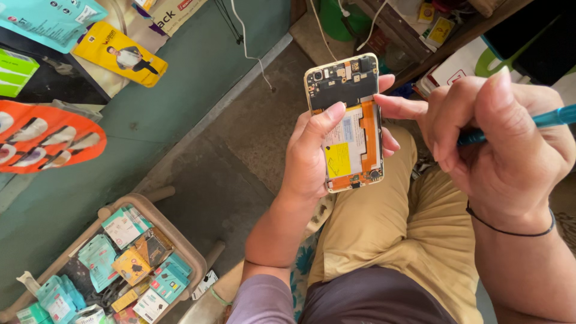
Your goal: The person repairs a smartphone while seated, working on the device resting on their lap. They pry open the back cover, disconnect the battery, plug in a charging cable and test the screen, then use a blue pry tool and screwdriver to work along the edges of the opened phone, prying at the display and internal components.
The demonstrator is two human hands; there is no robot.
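The light is bright and soft, like daytime. My right hand [504, 150] looks a bit blurry up close. Shadows are faint.

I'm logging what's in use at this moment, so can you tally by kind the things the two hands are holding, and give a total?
Opened phone with its back cover off, held in the left hand: 1
Blue-handled tool, gripped in the right hand: 1
Total: 2

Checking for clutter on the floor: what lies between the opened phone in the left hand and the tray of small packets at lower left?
In the head view, only bare grey floor lies between the opened phone and the tray.
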